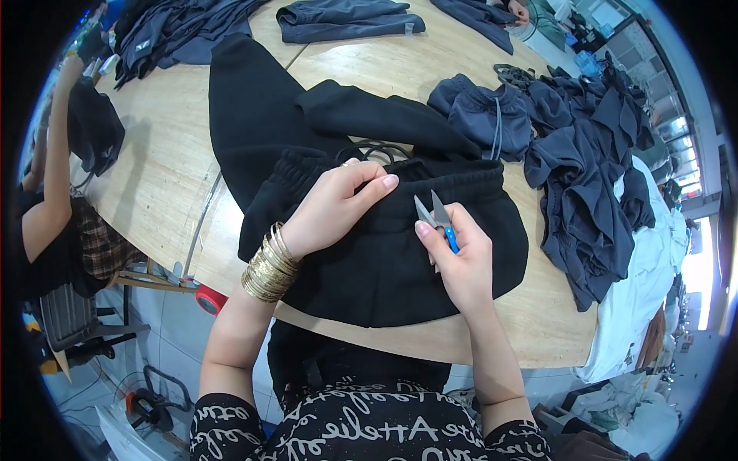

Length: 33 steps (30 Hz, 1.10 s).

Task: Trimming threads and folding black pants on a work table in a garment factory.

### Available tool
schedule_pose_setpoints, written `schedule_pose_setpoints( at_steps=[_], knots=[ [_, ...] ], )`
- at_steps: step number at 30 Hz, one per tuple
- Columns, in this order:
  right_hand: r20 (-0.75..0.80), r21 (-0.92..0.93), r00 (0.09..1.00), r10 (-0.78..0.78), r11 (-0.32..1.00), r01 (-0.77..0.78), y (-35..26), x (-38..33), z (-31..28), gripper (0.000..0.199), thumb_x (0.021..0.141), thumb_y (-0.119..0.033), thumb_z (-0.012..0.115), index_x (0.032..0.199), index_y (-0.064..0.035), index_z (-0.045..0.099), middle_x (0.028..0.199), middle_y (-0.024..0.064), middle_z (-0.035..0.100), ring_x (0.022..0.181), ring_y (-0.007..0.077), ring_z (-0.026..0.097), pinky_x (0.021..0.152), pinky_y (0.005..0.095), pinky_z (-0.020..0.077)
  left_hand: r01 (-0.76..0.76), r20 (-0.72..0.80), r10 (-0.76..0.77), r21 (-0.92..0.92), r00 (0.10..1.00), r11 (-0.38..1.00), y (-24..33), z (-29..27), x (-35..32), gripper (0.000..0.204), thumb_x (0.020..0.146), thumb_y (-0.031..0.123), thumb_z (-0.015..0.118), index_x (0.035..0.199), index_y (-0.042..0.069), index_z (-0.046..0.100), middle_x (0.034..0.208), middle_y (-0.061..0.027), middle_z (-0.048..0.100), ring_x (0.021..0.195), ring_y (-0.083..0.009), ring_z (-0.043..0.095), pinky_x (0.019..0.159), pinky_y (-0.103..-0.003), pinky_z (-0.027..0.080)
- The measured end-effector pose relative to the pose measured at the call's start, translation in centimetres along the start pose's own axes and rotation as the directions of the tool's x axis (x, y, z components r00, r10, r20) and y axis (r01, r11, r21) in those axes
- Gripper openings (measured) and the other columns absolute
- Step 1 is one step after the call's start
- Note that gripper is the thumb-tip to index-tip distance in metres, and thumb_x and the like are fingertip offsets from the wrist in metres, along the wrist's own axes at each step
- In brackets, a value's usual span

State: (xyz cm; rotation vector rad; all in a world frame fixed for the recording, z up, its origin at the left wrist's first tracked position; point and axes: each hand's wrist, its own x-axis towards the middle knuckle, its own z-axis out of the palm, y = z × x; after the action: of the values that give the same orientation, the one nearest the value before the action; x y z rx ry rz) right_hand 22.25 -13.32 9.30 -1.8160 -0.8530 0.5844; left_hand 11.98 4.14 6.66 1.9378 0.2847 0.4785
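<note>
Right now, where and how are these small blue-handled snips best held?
Probably by the blue handle, coming from your near side, where your right hand is. The snips have their metal blades spread, tips pointing away from you, so the handle end looks the safer hold.

Dark clothes (588,207) are heaped on the table (154,165) at right; white cloth (642,276) is draped beside them; a chair (69,311) is seen lower left.
</note>
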Motion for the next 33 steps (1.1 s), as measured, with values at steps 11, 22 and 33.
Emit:
schedule_pose_setpoints(
  at_steps=[11, 22, 33],
  knots=[
    [0.050, -0.052, 0.999, 0.014, 0.999, -0.011, -0.2, 0.1, -0.2, 0.018, 0.088, -0.020, 0.066, 0.086, -0.0037, 0.058, 0.057, -0.0002, 0.049, 0.051, 0.0055, 0.042, 0.049, 0.0243, 0.0331, 0.012, -0.013, -0.012, 0.000, 1.000, 1.000, 0.3, 0.0, -0.1, 0.029, 0.097, 0.023, 0.054, 0.078, 0.000, 0.052, 0.067, -0.0014, 0.040, 0.069, -0.0094, 0.037, 0.065, -0.026, 0.035],
    [-0.044, -0.185, 0.938, -0.345, 0.925, 0.331, 0.1, 1.6, 1.6, 0.022, 0.081, -0.014, 0.073, 0.094, -0.0042, 0.059, 0.058, 0.0017, 0.051, 0.047, 0.0074, 0.047, 0.045, 0.0227, 0.0368, 0.042, -0.019, -0.044, -0.115, 0.999, 0.992, 0.5, 0.4, -0.1, 0.034, 0.093, 0.028, 0.059, 0.078, -0.002, 0.060, 0.064, -0.0075, 0.048, 0.061, -0.0145, 0.044, 0.058, -0.030, 0.038],
    [0.057, 0.092, 0.976, -0.212, 0.974, 0.206, -1.0, 1.9, -0.4, 0.011, 0.079, -0.003, 0.072, 0.090, -0.0016, 0.068, 0.071, -0.0002, 0.059, 0.059, 0.0053, 0.055, 0.052, 0.0203, 0.0411, 0.149, 0.000, -0.152, -0.199, 0.988, 0.969, 0.6, 0.2, -0.1, 0.036, 0.092, 0.028, 0.060, 0.073, -0.002, 0.058, 0.058, 0.0005, 0.042, 0.059, -0.0050, 0.036, 0.053, -0.025, 0.034]
  ],
)
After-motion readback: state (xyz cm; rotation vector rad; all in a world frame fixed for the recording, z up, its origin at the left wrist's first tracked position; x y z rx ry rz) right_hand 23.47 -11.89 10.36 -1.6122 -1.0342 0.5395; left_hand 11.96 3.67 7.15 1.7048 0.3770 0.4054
